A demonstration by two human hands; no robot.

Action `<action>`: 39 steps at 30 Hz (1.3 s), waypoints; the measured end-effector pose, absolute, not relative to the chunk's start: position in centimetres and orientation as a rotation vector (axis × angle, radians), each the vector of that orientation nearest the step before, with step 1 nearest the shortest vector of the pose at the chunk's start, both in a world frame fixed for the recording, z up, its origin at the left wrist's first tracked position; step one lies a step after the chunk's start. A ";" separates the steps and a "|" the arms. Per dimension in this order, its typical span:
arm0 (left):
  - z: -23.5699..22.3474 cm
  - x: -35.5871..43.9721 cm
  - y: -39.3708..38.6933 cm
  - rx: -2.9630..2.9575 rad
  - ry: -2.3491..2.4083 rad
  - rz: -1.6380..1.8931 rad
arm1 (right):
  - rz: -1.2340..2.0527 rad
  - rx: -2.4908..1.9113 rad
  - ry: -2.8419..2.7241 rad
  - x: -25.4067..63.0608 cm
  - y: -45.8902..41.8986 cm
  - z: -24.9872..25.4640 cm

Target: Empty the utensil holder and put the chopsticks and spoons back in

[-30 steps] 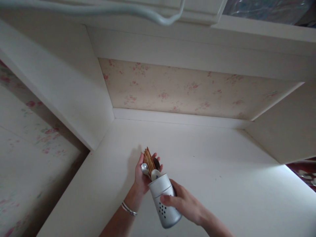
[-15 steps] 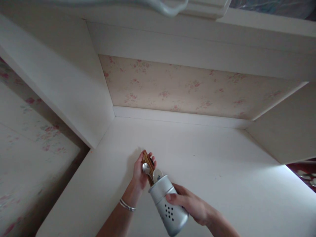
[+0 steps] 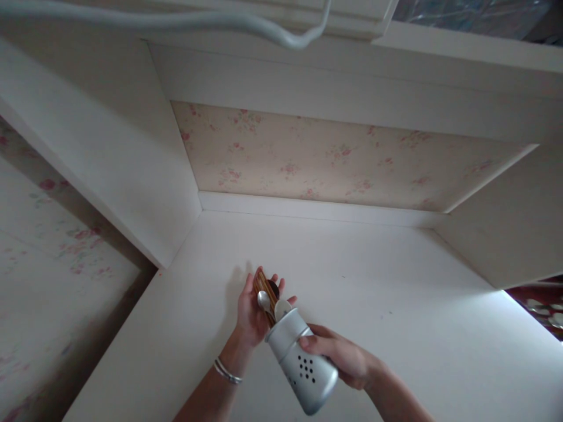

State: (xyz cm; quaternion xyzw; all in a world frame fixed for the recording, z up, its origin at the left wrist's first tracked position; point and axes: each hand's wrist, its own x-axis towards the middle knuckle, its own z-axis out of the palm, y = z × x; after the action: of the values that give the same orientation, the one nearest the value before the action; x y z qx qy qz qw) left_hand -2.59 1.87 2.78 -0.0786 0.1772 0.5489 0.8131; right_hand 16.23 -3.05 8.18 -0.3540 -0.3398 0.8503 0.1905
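My right hand (image 3: 341, 354) grips a silver metal utensil holder (image 3: 292, 351) with punched round holes, tilted so its mouth points up and left. Out of that mouth stick several wooden chopsticks (image 3: 264, 287), a small metal spoon (image 3: 263, 300), a white spoon (image 3: 282, 309) and a dark rounded utensil end (image 3: 274, 288). Beneath these ends my left hand (image 3: 250, 316) is turned palm up, its fingers spread apart. The utensils rest against or just over that palm; whether it bears them I cannot tell. A silver bracelet (image 3: 227, 372) circles the left wrist.
Below lies a white countertop (image 3: 373, 281) with a raised back edge. White panels (image 3: 109, 146) stand at both sides, and flowered wallpaper (image 3: 285, 158) covers the back. Overhead runs a pale curved bar (image 3: 197, 22). Red patterned material (image 3: 541, 305) shows at far right.
The fingers of my left hand have spread wider around the utensil ends. The holder stays tilted in my right hand, nearly in place. The camera view has shifted slightly.
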 end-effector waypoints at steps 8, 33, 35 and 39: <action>2.0 -2.9 2.3 -0.135 0.306 1.131 | 2.433 -0.910 -0.897 15.8 -3.0 7.3; 2.4 -2.7 2.1 -0.184 0.276 1.198 | 2.433 -0.933 -0.753 15.6 -3.5 6.5; 2.6 -2.7 1.8 -0.193 0.285 1.161 | 2.445 -0.940 -0.686 15.8 -3.7 6.3; 2.8 -2.5 1.4 -0.166 0.280 1.141 | 2.461 -0.942 -0.476 16.2 -3.8 6.2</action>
State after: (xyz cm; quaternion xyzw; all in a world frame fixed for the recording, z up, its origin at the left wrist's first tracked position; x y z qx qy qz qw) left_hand -2.53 1.37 2.78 -0.0784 0.1318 0.5377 0.8291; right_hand 16.19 -3.78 6.22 -0.3424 -0.1730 0.8945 0.2296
